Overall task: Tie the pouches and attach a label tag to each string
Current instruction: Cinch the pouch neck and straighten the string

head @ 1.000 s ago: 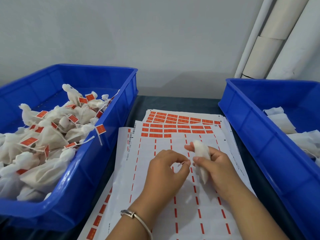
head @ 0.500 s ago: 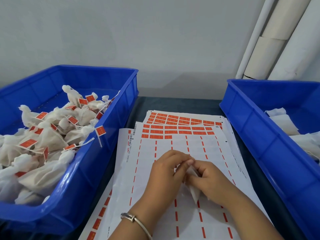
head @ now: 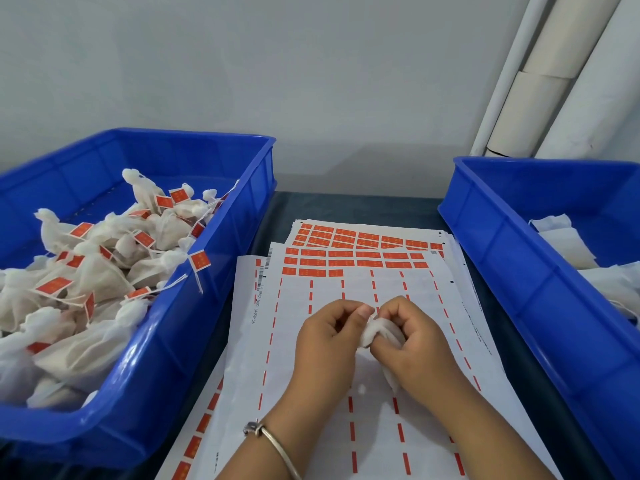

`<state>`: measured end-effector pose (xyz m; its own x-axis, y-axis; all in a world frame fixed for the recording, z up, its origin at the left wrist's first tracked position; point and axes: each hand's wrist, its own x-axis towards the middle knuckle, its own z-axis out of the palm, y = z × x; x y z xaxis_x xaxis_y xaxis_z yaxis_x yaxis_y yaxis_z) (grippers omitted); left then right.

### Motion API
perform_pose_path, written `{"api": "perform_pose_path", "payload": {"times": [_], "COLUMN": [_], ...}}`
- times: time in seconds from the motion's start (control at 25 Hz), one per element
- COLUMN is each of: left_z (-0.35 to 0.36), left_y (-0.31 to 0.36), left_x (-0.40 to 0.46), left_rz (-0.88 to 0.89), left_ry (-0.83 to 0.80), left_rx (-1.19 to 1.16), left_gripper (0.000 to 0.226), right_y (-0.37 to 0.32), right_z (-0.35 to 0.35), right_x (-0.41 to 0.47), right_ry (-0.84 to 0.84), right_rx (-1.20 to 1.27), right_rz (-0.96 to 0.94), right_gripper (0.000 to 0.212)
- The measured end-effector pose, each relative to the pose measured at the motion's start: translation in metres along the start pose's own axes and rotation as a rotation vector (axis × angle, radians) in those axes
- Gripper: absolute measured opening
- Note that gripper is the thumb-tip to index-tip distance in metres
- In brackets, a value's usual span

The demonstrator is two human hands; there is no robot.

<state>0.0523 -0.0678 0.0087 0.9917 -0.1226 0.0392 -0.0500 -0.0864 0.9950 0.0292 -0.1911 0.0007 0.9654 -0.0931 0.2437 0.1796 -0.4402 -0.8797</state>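
Both hands meeting over the label sheets (head: 346, 341), knuckles up. Left hand (head: 329, 344) curling in, fingertips pinching at the top of the pouch (head: 372, 332). Right hand (head: 412, 344) wrapping round that same pouch, fingers curled over it, white fabric bulging between the two hands and a bit poking out under the right palm. String too fine to make out here. Bangle (head: 277, 448) sitting on the left wrist.

Lying under the hands, sheets mostly stripped, red dashes running down in columns. Just beyond the fingertips, red labels (head: 346, 261) filling the far rows, with more sheets fanning out beneath.

Sitting left of the left hand, close by, the left bin (head: 166, 358), blue, heaping with tied pouches (head: 86, 271), white bundles carrying red tags (head: 200, 260) on strings, one tag hanging at the rim nearest the hands.

Standing right of the right hand, the right bin (head: 519, 289), also blue, holding loose white pouches (head: 568, 240) lying flat at its far side.

Rising beyond the right bin, well past the hands, white pipes (head: 540, 98) leaning against the wall.
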Motion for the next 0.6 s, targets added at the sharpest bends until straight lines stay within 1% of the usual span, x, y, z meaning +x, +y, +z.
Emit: {"api": "perform_pose_path", "payload": {"times": [0.16,0.28,0.44,0.6], "left_z": [0.0008,0.0005,0.0006,0.0012], "left_y": [-0.0010,-0.0018,-0.0038,-0.0027], "left_x": [0.0015,0.0015,0.0026,0.0023], "left_rz": [-0.150,-0.217,-0.247,-0.270], "left_ry": [0.012,-0.002,0.008,0.018], "left_rx": [-0.164,-0.255,-0.264,-0.270], "left_gripper": [0.019,0.019,0.020,0.021], "right_y": [-0.0022,-0.0040,-0.0035,-0.0030], "right_z": [0.0038,0.0054,0.0055,0.0059], "right_x": [-0.0016,-0.0021,-0.0011,0.0000], "right_ry": [0.076,0.126,0.151,0.124], "right_rx": [-0.019,-0.011,-0.077,-0.095], "right_rz": [-0.053,-0.077,-0.106,-0.114], "right_gripper": [0.022,0.030,0.040,0.038]}}
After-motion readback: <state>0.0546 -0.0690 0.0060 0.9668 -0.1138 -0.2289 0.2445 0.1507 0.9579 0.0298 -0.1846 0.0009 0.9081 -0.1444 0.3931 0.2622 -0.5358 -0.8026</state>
